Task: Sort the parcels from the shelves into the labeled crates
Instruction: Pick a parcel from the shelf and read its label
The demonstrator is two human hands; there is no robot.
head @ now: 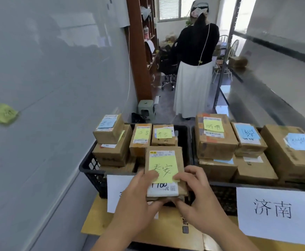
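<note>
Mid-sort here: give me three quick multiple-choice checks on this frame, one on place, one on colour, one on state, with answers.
1. The held cardboard parcel is over:
A. the left black plastic crate
B. the floor
C. a shelf

2. Its handwritten sticky note is:
A. blue
B. yellow
C. pink

3. The parcel is held by:
A. left hand only
B. neither hand
C. both, with the right hand

Answers: 1 A, it sits above that crate's near edge; 2 B, the note is plainly yellow; 3 C, fingers of both hands curl round its near end.
</note>
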